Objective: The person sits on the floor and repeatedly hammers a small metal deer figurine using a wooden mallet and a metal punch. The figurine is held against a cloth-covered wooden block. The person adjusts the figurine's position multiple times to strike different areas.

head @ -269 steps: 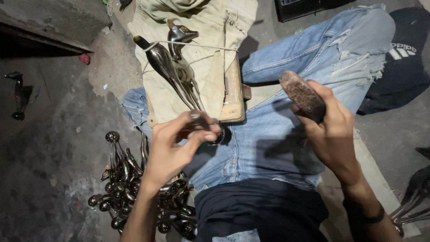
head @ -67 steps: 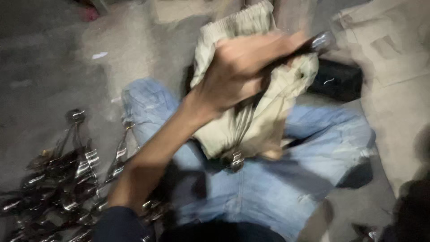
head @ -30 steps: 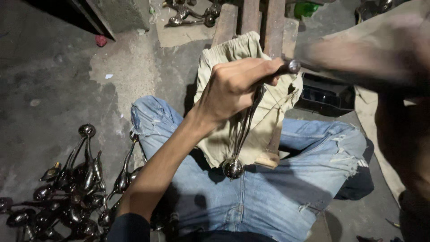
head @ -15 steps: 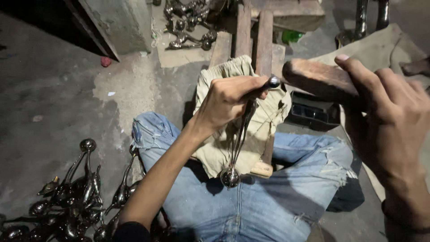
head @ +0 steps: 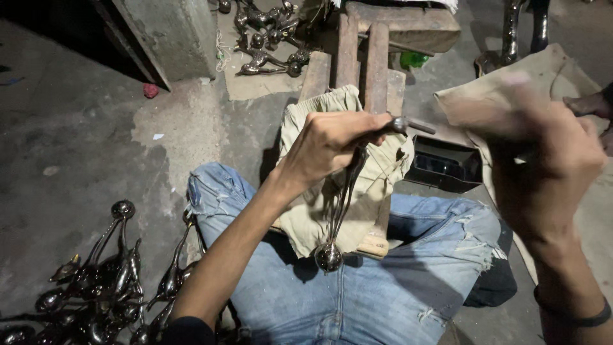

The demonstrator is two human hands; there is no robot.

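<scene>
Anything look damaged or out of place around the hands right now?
Only the pale blue jeans look damaged: frayed tears at the right knee. The beige cloth lies rumpled over the wooden block. The long shiny metal piece in the left hand looks intact.

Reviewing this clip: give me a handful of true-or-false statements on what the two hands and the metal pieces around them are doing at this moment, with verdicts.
1. The left hand grips a slender metal piece that ends in a ball at the bottom. True.
2. The metal piece lies flat on the floor. False: it is held upright over the beige cloth, ball end down near the lap.
3. The right hand is sharp and rests on the knee. False: it is blurred and raised at the right side.
4. A heap of similar metal pieces lies on the floor by the person's left leg. True.
5. The person wears black trousers. False: the jeans are blue and torn.
</scene>
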